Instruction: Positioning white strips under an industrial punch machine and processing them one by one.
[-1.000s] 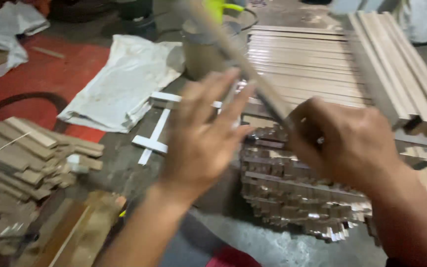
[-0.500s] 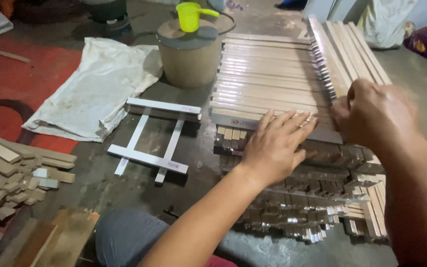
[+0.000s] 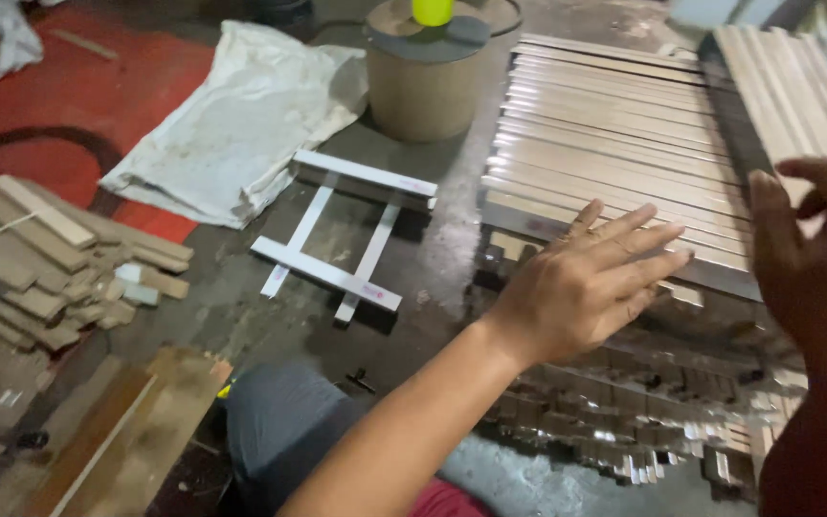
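My left hand [image 3: 586, 282] lies flat, fingers spread, on the near edge of a layer of long pale wooden slats [image 3: 614, 163] laid side by side on a stack. Raised at the right edge of the view, my right hand [image 3: 815, 258] is open and empty, its fingers curled just above the same layer. Beneath the slats sits a pile of short dark wood blocks [image 3: 643, 402]. More pale slats [image 3: 787, 81] lean at the far right.
A small white frame of crossed strips [image 3: 342, 235] lies on the dark floor. Behind it stands a brown drum [image 3: 423, 81] with a yellow cup on its lid. A white sack [image 3: 232, 124] is on a red mat; scrap wood [image 3: 40, 268] is piled left.
A long slat held up in both hands a second ago is no longer held. Both hands dropped onto the slat layer; now the right hand has lifted off it.
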